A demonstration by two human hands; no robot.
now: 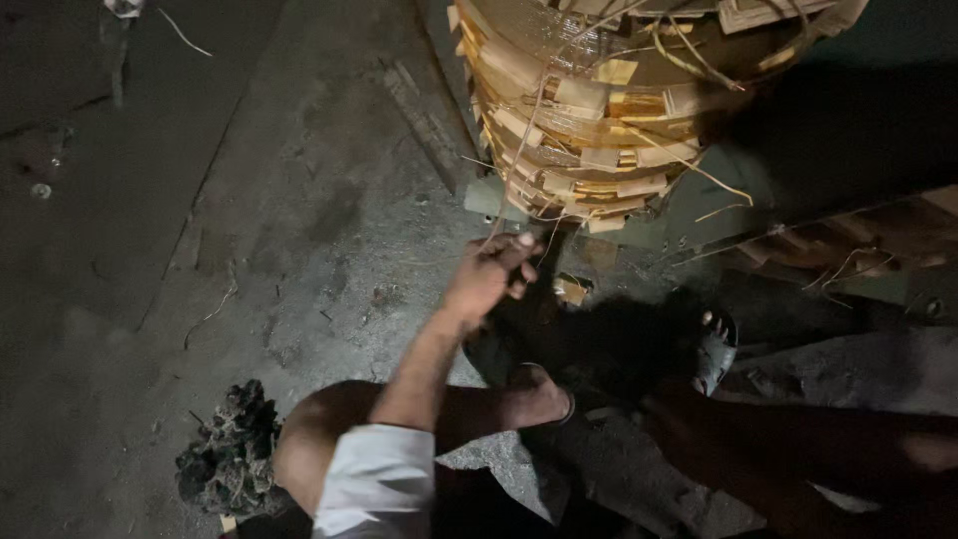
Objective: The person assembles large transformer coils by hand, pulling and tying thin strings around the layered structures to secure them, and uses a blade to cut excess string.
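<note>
My left hand [487, 275] reaches forward from a rolled white sleeve [374, 479]. Its fingers are pinched together on a thin pale strip [529, 130]. The strip runs up along the side of a round stack of yellowish wooden slats [589, 120]. The hand sits just below the stack's lower left edge. My bent knee [304, 439] and two sandalled feet [544, 397] [715, 344] lie under and beside the hand. My right hand does not show; the lower right is in deep shadow.
The stack rests on a flat greyish base [649, 228] above rough concrete ground [299, 220]. A dark lumpy clump [230, 459] lies at the lower left. Wooden planks with loose fibres [878, 245] stretch along the right. A stone slab [858, 369] lies by my right foot.
</note>
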